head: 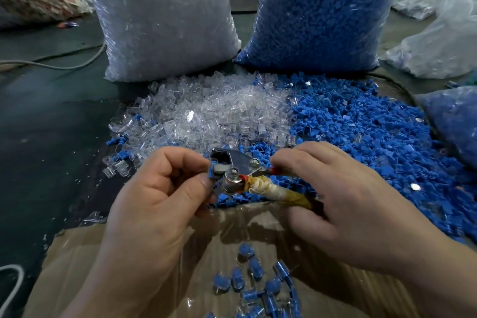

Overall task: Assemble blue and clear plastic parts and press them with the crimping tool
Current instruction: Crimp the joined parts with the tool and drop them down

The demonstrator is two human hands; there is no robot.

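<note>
Blue part (212, 174) half hidden by left hand (160, 188), right hand (343, 193) gripping crimper (241, 162)

**MATERIALS AND FINISHES**

Crimping tool (233, 165), in the right grip (348, 201): shiny bare metal head; handles wound in frayed, yellowed tape over red plastic.
Blue part (212, 173), pinched in the left grip (154, 193): matt plastic.
Clear parts (206, 113), beyond both grips: glossy transparent plastic.
Cardboard box (77, 266), beneath: matt brown, with glossy film lining (232, 230).

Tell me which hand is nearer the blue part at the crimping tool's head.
Left. The left hand pinches the blue part at the head of the crimping tool; the right hand grips its handles, farther back.
</note>
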